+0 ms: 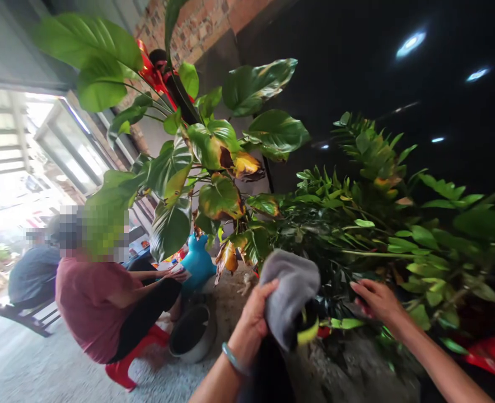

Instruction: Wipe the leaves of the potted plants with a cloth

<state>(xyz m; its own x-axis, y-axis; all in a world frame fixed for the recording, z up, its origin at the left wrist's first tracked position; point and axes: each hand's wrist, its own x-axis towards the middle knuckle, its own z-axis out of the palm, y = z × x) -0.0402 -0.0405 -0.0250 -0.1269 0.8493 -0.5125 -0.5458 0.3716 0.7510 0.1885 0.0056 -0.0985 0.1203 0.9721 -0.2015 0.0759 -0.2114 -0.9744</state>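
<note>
My left hand [251, 313], with a pale bracelet on the wrist, is closed on a grey cloth [292, 282] bunched at the lower middle of the view. Part of the cloth is dark, beside a yellow-green leaf [308, 333]. To the right, my right hand [373, 302] has its fingers curled in front of the low green foliage [424, 252]. Whether a stem or leaf is between those fingers cannot be made out. Above both hands spreads a tall plant with broad leaves [276, 131], several of them yellow and brown at the edges [226, 257].
A person in a pink shirt [92, 313] sits on a red stool [146, 341] at left, with another person [33, 274] behind. A grey bucket [208, 338] and a blue rounded object [199, 263] stand between them and me. A dark glossy wall [356, 61] rises behind the plants.
</note>
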